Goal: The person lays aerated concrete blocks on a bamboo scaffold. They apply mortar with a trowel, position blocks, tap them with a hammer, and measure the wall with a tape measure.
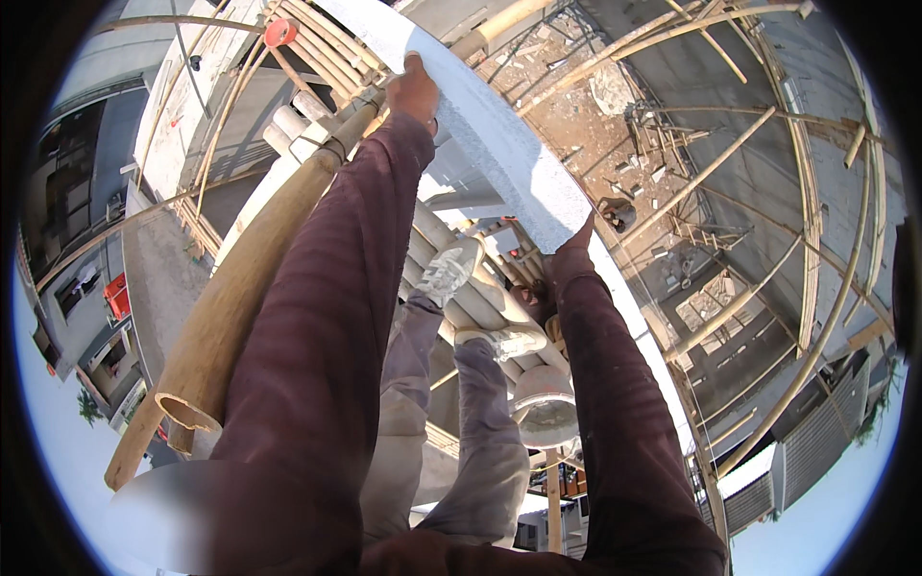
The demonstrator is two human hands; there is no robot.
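A long pale slab (490, 144) with a speckled face, partly shaded, stretches in front of me from the top of the view down to the right. My left hand (414, 93) grips its near edge toward the far end, the thumb showing on top. At the nearer right end, my right hand (573, 257) is closed on the corner with its thumb up. The fingers under the slab are hidden. Whether the slab rests on the wall edge beneath it, I cannot tell. Below my arms, my shoes (501, 342) stand on bamboo poles (471, 305).
A thick bamboo pole (279, 240) runs beside my left arm, lashed near its far end. A round, mortar-smeared pan (545, 408) sits near my right foot. Beyond the slab is a drop to a rubble-strewn floor (557, 86) with bamboo scaffolding (715, 173). A red bucket (279, 34) is far left.
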